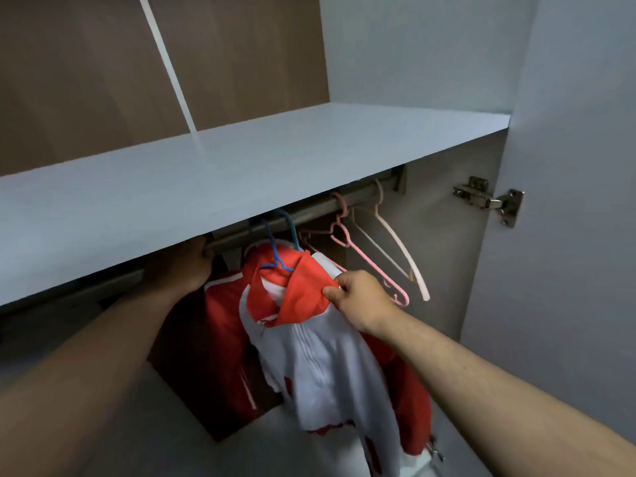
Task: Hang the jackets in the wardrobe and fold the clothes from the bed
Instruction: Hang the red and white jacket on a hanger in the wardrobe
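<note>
The fingers of the left hand [182,266] are being hidden by the front edge of the wide white shelf [241,166], so its grip cannot be told. The left part of the grey metal rail [344,202] and the hook tops of the blue plastic hangers [275,258] are being covered by the same shelf. The white and red zipped jacket [323,366] is being cut off below.

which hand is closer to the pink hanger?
Right. The right hand pinches the red-and-white jacket just left of the pink hanger; the left hand is at the rail, beyond that jacket.
</note>
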The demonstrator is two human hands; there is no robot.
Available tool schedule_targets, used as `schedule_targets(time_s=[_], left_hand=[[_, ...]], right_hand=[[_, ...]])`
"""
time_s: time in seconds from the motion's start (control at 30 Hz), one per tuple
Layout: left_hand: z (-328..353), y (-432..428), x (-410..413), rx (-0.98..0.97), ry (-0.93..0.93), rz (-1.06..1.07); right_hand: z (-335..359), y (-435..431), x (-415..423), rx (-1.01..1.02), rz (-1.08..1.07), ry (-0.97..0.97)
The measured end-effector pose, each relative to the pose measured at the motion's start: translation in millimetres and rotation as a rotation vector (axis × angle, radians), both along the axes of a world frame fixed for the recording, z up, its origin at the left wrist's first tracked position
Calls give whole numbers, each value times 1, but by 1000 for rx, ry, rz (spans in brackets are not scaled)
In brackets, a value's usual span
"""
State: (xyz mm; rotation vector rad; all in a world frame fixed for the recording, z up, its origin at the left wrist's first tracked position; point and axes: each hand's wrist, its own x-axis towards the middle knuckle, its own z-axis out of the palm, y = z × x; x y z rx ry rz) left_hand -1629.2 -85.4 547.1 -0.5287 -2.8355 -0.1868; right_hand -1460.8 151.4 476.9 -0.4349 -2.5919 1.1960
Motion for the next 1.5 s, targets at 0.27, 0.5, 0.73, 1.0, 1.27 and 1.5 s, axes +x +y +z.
schedule_targets(time_s=[0.27, 0.5, 0.73, 1.0, 1.27, 1.5], left_hand=[[4, 3, -7, -73, 12, -26], [3, 1, -9, -104, 34, 0], [2, 2, -8, -125, 67, -8], [1, 6, 1, -73, 111, 5], [-33, -7, 21, -1, 107, -60], [-41, 2, 81, 11, -179, -71]], right_hand=[[-3, -14, -27, 4, -140, -26], [-9, -33, -40, 51, -135, 15], [-33, -39, -44, 31, -212, -120], [-27, -34, -31, 169, 10, -185], [3, -6, -11, 409, 187, -11], [1, 24, 12, 615, 301, -111]])
